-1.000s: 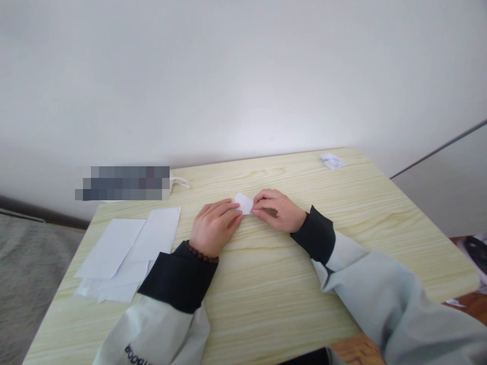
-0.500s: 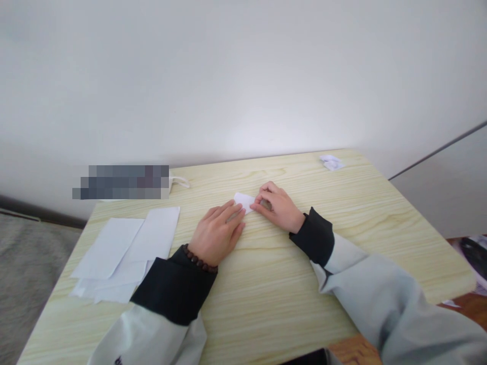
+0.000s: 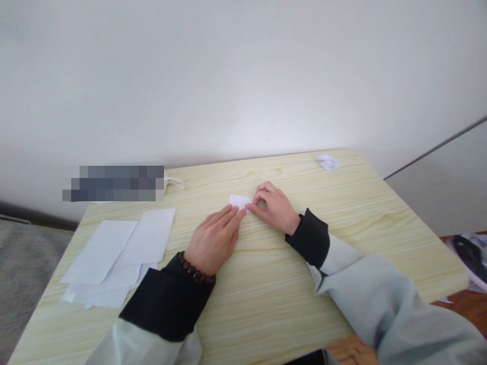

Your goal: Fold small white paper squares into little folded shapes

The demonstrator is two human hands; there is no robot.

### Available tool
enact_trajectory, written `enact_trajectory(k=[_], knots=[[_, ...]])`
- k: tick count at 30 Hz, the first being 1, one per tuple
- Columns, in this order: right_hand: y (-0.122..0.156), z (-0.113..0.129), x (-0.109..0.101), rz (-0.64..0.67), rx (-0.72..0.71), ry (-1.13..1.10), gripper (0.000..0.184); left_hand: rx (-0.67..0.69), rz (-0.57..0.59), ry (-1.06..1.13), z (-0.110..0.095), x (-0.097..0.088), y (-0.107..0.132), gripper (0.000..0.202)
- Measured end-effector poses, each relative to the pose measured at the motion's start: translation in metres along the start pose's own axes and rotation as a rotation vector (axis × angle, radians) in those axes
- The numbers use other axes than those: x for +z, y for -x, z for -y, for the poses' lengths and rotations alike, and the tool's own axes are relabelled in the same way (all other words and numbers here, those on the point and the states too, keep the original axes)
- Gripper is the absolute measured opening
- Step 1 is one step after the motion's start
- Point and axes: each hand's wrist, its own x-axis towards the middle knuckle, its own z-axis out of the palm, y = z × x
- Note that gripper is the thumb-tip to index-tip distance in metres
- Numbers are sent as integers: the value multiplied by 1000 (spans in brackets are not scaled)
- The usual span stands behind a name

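A small folded piece of white paper [image 3: 239, 201] lies on the pale wood-grain table, near the middle. My right hand [image 3: 276, 208] pinches its right end between thumb and forefinger, the other fingers curled in. From the near left, my left hand [image 3: 216, 235] reaches over with fingers stretched out flat, its fingertips pressing on the paper's near edge. Both fingertips almost meet there, and they cover part of the paper. A dark bead bracelet circles my left wrist.
Several loose white paper sheets [image 3: 114, 253] overlap on the table's left side. Small folded white paper pieces [image 3: 328, 162] lie at the far right. A blurred-out object with a white cord [image 3: 175, 181] stands at the back left, against the wall [image 3: 243, 81].
My left fingertips have slid along the paper's near edge towards my right thumb. Less of the paper's depth now shows. My right hand keeps its pinch. The whole view has shifted slightly.
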Motion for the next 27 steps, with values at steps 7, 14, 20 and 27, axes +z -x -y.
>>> enact_trajectory(k=[7,14,20,27], knots=[[0,0,0,3,-3,0,18,23,16,-52,-2,-2,-1,32],[-1,0,0,2,-4,-21,19,10,12,-21,-2,-2,-2,33],[-1,-1,-1,9,3,-41,18,-5,13,-40,-5,-3,-3,31],[-2,0,-2,25,17,-49,16,-17,31,-105,-8,-4,-4,31]])
